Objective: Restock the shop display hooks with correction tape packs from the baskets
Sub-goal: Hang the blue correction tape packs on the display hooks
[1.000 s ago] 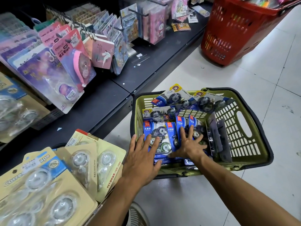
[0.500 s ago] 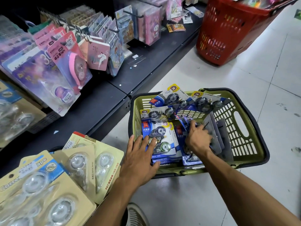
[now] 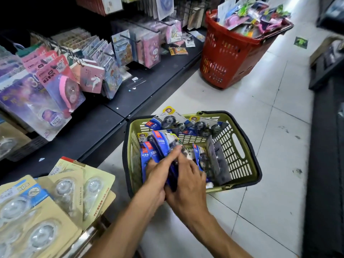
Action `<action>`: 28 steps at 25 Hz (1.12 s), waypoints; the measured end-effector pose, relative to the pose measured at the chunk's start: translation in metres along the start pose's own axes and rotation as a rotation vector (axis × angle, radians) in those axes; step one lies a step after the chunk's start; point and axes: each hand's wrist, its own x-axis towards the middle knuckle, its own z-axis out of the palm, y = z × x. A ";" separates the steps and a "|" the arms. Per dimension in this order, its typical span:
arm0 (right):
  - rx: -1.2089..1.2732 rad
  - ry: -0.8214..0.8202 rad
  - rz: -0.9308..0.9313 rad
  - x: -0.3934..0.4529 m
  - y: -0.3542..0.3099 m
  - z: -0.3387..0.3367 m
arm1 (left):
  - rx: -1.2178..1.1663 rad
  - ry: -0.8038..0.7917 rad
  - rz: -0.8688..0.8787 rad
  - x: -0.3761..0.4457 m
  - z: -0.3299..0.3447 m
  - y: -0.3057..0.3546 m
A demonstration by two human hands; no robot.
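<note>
A green basket [image 3: 240, 151] on the white floor holds several blue correction tape packs. Both hands are inside it at its near left. A stack of blue packs [image 3: 160, 144] stands on edge between them. My left hand [image 3: 160, 174] lies along the stack's left face with fingers stretched up. My right hand [image 3: 188, 181] grips the stack from the right, fingers curled over it. More packs [image 3: 201, 125] lean on the basket's far wall. Pink and purple tape packs [image 3: 61, 86] hang from display hooks at the left.
A red basket [image 3: 229, 58] full of mixed packets stands further down the aisle. A black shelf base [image 3: 93, 127] runs along the left under the hooks. Yellow carded tape packs [image 3: 74, 190] hang at the near left. A dark fixture [image 3: 327, 164] borders the right.
The hands lay flat and apart on the packs; now they have come together on a stack and tipped it up on edge. The view has lifted, showing more of the aisle.
</note>
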 end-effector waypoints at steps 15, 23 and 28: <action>-0.229 -0.320 0.752 0.083 0.182 0.009 | -0.107 0.107 0.171 0.002 -0.027 0.007; -0.255 -0.346 0.750 0.084 0.190 0.036 | -0.105 0.164 0.238 -0.004 -0.059 0.016; -0.185 -0.211 0.670 0.081 0.171 0.012 | -0.098 0.170 0.262 -0.005 -0.065 0.018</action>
